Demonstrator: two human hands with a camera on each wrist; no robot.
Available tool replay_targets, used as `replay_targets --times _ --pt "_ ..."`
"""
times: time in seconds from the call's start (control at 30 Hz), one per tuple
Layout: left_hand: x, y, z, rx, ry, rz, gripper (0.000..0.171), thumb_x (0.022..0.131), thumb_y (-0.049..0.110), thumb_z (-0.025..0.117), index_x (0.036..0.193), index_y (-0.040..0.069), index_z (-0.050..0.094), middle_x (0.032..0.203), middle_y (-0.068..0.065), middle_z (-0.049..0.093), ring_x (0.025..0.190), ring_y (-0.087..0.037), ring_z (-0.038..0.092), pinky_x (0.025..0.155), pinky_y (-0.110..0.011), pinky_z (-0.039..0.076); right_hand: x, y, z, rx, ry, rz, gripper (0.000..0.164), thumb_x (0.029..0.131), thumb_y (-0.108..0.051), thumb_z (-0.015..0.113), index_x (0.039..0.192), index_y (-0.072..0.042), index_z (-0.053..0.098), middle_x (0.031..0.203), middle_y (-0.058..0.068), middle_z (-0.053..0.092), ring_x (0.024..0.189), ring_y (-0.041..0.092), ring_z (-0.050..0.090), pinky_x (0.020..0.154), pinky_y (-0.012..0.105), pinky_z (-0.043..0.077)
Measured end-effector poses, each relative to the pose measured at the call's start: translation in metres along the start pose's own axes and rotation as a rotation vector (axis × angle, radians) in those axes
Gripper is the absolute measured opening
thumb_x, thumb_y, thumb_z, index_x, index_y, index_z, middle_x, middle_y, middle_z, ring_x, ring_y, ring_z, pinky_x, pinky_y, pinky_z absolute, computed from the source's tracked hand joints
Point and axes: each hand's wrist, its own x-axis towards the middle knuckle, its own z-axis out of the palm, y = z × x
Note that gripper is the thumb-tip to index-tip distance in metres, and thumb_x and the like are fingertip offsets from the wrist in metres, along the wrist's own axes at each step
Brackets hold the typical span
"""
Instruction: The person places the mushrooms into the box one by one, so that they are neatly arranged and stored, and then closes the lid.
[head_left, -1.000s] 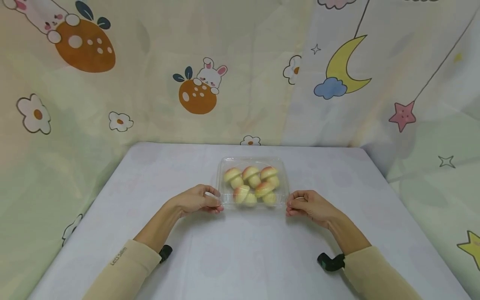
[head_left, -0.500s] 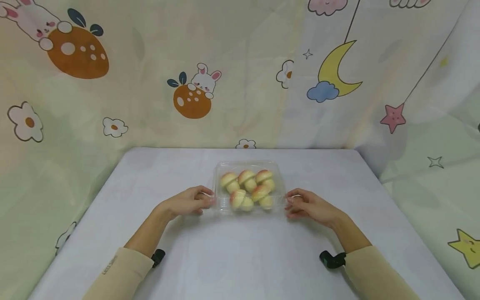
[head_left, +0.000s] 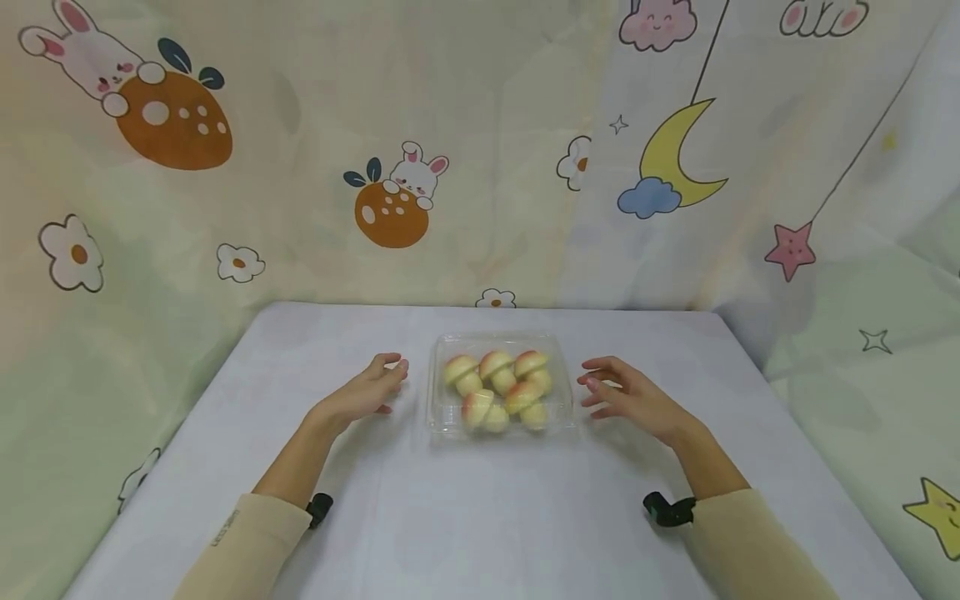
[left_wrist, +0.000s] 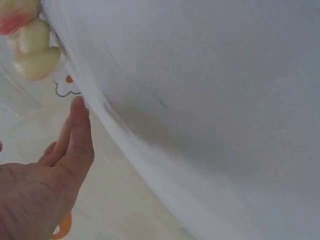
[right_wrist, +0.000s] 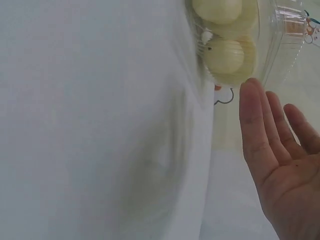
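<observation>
A clear plastic box point(head_left: 442, 423) lies on the white table, its lid seemingly closed over several mushroom-shaped pieces point(head_left: 495, 367), pale yellow with reddish caps. To its left, my left hand point(head_left: 362, 390) hovers apart from it with relaxed fingers and holds nothing. On the other side, my right hand point(head_left: 630, 396) is also off the box, fingers spread loosely and grasping nothing. The right wrist view shows the extended fingers point(right_wrist: 257, 125) close to the box wall point(right_wrist: 272, 45). In the left wrist view some yellow pieces point(left_wrist: 32, 50) appear beyond the fingertips.
A white cloth covers the table point(head_left: 480, 517). Behind it hangs a printed curtain point(head_left: 510, 208) with rabbits, flowers and a moon. Each wrist wears a dark camera, such as the one on the right point(head_left: 667, 510).
Both hands have let go of the box's sides and drawn outward, their fingers loosening. The box stays on the table, and the head view has shifted slightly.
</observation>
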Motion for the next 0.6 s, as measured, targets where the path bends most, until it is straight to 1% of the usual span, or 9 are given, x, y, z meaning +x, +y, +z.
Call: replay_targets --times 0.03,0.1,0.2,0.23,0.27,0.3,0.37,0.5,0.6 --pt "0.001 0.001 0.001 0.065 0.034 0.016 0.086 0.103 0.067 0.039 0.162 0.009 0.015 0.161 -0.02 0.037 0.144 -0.04 0.043 0.111 -0.055 0.045 0.001 -0.002 -0.001 -0.014 0.013 -0.013 0.051 0.107 -0.029 0.058 0.149 -0.006 0.04 0.149 0.026 0.047 0.125 0.045 0.061 0.095 0.046 0.06" --pt "0.002 0.004 0.002 0.222 0.136 0.047 0.083 0.105 0.063 0.039 0.161 0.005 0.02 0.159 -0.021 0.04 0.142 -0.044 0.044 0.11 -0.063 0.043 0.004 -0.005 -0.002 -0.08 0.049 -0.032 0.05 0.107 -0.033 0.058 0.148 -0.008 0.042 0.152 0.024 0.045 0.131 0.044 0.055 0.099 0.051 0.056" --pt "0.005 0.01 0.007 0.465 0.299 0.097 0.078 0.107 0.055 0.04 0.157 -0.003 0.028 0.153 -0.027 0.045 0.139 -0.049 0.045 0.105 -0.071 0.043 0.009 -0.007 -0.002 -0.248 0.119 -0.063 0.056 0.106 -0.038 0.058 0.15 -0.008 0.042 0.156 0.02 0.041 0.142 0.043 0.044 0.108 0.061 0.047" --pt "0.007 0.011 0.008 0.524 0.345 0.111 0.076 0.107 0.053 0.041 0.156 -0.005 0.031 0.152 -0.028 0.046 0.138 -0.05 0.045 0.103 -0.072 0.043 0.011 -0.007 -0.001 -0.306 0.143 -0.074 0.057 0.106 -0.04 0.058 0.151 -0.008 0.041 0.157 0.019 0.039 0.145 0.042 0.039 0.11 0.063 0.043" --pt "0.008 0.013 0.009 0.565 0.375 0.118 0.074 0.108 0.052 0.041 0.155 -0.004 0.033 0.151 -0.028 0.046 0.138 -0.05 0.044 0.102 -0.072 0.043 0.012 -0.007 0.001 -0.365 0.167 -0.086 0.059 0.106 -0.041 0.057 0.152 -0.008 0.04 0.159 0.018 0.037 0.147 0.041 0.035 0.112 0.065 0.041" --pt "0.009 0.014 0.009 0.592 0.392 0.127 0.072 0.108 0.05 0.042 0.155 -0.004 0.034 0.152 -0.028 0.046 0.139 -0.05 0.043 0.103 -0.072 0.043 0.013 -0.007 0.002 -0.414 0.189 -0.1 0.06 0.106 -0.041 0.056 0.153 -0.007 0.04 0.16 0.018 0.035 0.149 0.041 0.032 0.113 0.066 0.038" --pt "0.011 0.016 0.009 0.645 0.408 0.138 0.07 0.108 0.049 0.041 0.156 -0.002 0.035 0.156 -0.026 0.042 0.144 -0.049 0.037 0.107 -0.071 0.04 0.016 -0.006 0.005 -0.468 0.224 -0.135 0.061 0.106 -0.039 0.056 0.154 -0.005 0.039 0.16 0.018 0.033 0.15 0.041 0.03 0.115 0.066 0.036" --pt "0.015 0.018 0.003 0.746 0.417 0.168 0.07 0.109 0.05 0.039 0.159 0.001 0.033 0.166 -0.021 0.029 0.153 -0.046 0.023 0.111 -0.073 0.034 0.02 -0.01 0.006 -0.531 0.295 -0.161 0.059 0.107 -0.042 0.055 0.154 -0.008 0.042 0.16 0.015 0.035 0.15 0.039 0.031 0.116 0.065 0.033" --pt "0.017 0.02 -0.003 0.783 0.427 0.174 0.072 0.108 0.055 0.037 0.16 0.005 0.033 0.169 -0.019 0.021 0.156 -0.046 0.015 0.113 -0.074 0.03 0.024 -0.015 0.004 -0.573 0.324 -0.16 0.062 0.106 -0.044 0.054 0.156 -0.009 0.041 0.163 0.015 0.032 0.151 0.041 0.029 0.116 0.068 0.03"
